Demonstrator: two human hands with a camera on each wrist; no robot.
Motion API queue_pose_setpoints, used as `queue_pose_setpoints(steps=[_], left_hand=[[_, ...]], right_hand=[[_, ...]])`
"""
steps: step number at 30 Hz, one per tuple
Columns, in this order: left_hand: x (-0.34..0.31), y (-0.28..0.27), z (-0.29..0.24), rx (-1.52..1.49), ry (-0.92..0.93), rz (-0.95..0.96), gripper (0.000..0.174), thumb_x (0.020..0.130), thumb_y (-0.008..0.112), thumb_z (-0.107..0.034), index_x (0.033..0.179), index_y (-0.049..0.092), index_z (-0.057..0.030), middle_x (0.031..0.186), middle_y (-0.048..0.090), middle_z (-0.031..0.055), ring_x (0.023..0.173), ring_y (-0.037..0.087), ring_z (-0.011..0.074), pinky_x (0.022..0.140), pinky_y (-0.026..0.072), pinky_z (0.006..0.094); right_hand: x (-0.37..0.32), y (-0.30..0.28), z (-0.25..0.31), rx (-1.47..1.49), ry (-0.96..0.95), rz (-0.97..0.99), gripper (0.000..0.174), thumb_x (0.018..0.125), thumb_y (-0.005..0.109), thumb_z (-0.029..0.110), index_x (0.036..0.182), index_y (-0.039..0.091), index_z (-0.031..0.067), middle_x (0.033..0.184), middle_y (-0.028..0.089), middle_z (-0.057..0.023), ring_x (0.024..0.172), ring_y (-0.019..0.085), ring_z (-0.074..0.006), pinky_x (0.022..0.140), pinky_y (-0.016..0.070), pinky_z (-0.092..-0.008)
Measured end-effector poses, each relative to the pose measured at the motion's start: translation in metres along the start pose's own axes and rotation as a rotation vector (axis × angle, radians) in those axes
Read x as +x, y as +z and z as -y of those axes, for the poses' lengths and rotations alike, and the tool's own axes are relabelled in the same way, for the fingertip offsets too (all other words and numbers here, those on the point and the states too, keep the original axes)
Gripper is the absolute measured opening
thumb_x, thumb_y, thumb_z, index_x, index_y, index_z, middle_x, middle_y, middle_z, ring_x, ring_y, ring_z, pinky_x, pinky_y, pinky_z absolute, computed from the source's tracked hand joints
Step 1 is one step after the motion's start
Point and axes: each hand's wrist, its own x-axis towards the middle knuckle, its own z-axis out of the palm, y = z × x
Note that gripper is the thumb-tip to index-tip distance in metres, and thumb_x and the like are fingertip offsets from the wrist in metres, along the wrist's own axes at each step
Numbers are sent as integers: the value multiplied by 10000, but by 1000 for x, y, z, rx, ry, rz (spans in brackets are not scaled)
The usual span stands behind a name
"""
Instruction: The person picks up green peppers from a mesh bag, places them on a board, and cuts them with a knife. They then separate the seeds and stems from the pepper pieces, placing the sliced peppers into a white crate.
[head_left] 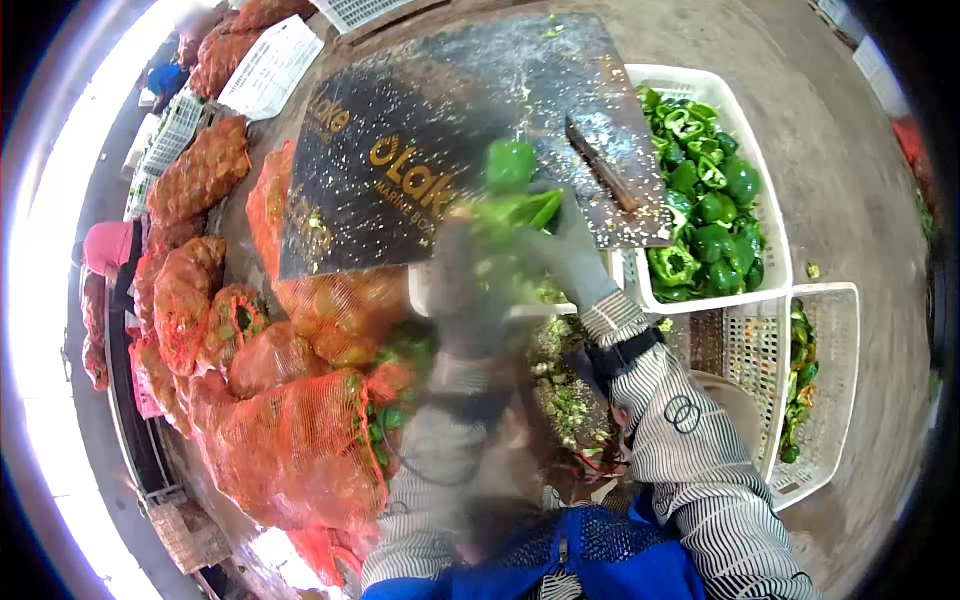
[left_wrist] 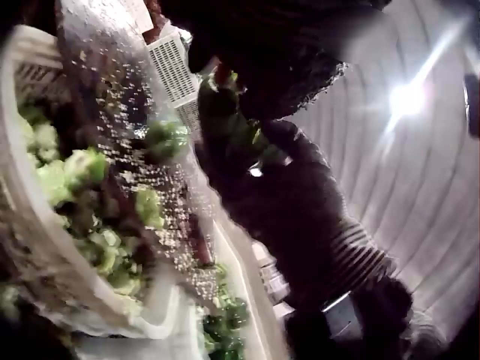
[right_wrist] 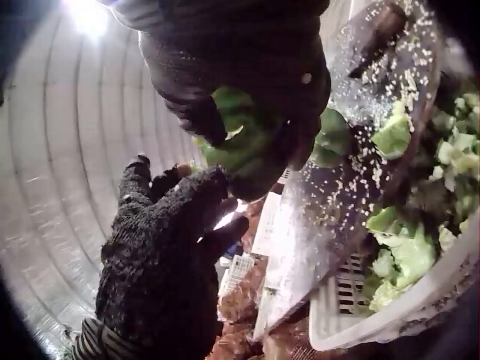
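Note:
In the head view my gloved right hand (head_left: 575,260) is over the near edge of a dark board (head_left: 440,110), holding a green pepper (head_left: 535,210). The right wrist view shows that hand's fingers (right_wrist: 296,127) curled round the pepper (right_wrist: 247,150). My left hand (head_left: 470,275), in a dark glove, is blurred beside it. Its fingers (right_wrist: 199,191) are spread and loosely bent close against the pepper in the right wrist view. Another green pepper (head_left: 510,163) sits on the board just beyond the hands. A knife (head_left: 600,165) lies on the board's right part, among scattered pale seeds.
A white crate (head_left: 780,240) of green peppers stands right of the board. Nearer is another white crate (head_left: 830,390) with pepper pieces. Below the board, a white container (right_wrist: 330,326) holds pale green scraps. Red mesh sacks (head_left: 290,440) are piled at the left.

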Motion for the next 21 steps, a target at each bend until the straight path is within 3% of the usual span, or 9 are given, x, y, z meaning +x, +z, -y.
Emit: queue_pose_setpoints(steps=[3, 5, 7, 10, 12, 15, 17, 19, 21], left_hand=[[9, -21, -54, -568, -112, -213, 751, 863, 674, -40, 1493, 266, -53, 1435, 366, 154, 1214, 472, 218, 930, 502, 322], [5, -27, -66, -867, -594, -25, 727, 919, 634, -69, 1512, 214, -56, 1384, 409, 132, 1181, 485, 204, 940, 496, 317], [4, -43, -98, -1144, -736, -65, 630, 976, 581, -160, 1491, 237, -46, 1273, 512, 116, 1103, 552, 197, 903, 520, 306], [-13, -24, -91, -1362, -785, -164, 554, 982, 578, -190, 1443, 309, -45, 1227, 539, 105, 1069, 568, 183, 894, 522, 305], [-25, -15, -71, -400, -134, 21, 482, 986, 559, -189, 1400, 357, -50, 1218, 537, 98, 1069, 567, 180, 871, 537, 305], [-30, -21, -67, -537, -71, 263, 480, 987, 535, -181, 1410, 348, -53, 1224, 534, 93, 1058, 572, 174, 866, 545, 295], [-25, -23, -70, -361, -10, 213, 517, 950, 537, -105, 1425, 337, -60, 1219, 529, 84, 1011, 565, 149, 835, 544, 261], [-5, -44, -96, -1366, -750, 372, 544, 924, 538, -57, 1429, 335, -65, 1227, 527, 89, 1027, 563, 158, 841, 535, 259], [-8, -38, -90, -1310, -660, 384, 592, 891, 577, -48, 1433, 343, -83, 1215, 539, 100, 1033, 566, 164, 861, 515, 259]], right_hand=[[-40, -4, 27, -86, -186, -148, 524, 734, 714, 20, 1213, 510, 78, 1099, 575, -138, 982, 601, -218, 839, 533, -326], [-57, -9, 27, -295, -348, -186, 536, 717, 721, 20, 1208, 510, 65, 1128, 563, -149, 1050, 585, -266, 923, 502, -359], [-81, -11, 32, -504, -710, -139, 555, 692, 721, 16, 1205, 517, 69, 1162, 546, -159, 1118, 559, -312, 981, 468, -380], [-101, -18, 46, -524, -576, -41, 566, 672, 713, 15, 1202, 526, 78, 1178, 537, -164, 1137, 560, -318, 980, 471, -375], [-102, -27, 47, -571, -565, 39, 542, 708, 707, 35, 1220, 533, 68, 1218, 531, -173, 1142, 563, -293, 975, 476, -371], [-92, -44, 31, -253, -225, 111, 508, 762, 715, 87, 1238, 541, 45, 1195, 576, -169, 1099, 590, -257, 949, 488, -361], [-65, -59, -5, -209, -288, -23, 486, 813, 708, 145, 1251, 542, 15, 1132, 629, -158, 1039, 612, -219, 920, 497, -347], [-63, -67, 0, -572, -429, 100, 471, 838, 698, 178, 1245, 542, 0, 1065, 656, -132, 988, 626, -212, 898, 501, -342], [-66, -67, 9, -493, -407, 78, 458, 845, 688, 177, 1244, 544, 6, 1066, 651, -121, 973, 622, -209, 882, 502, -342]])
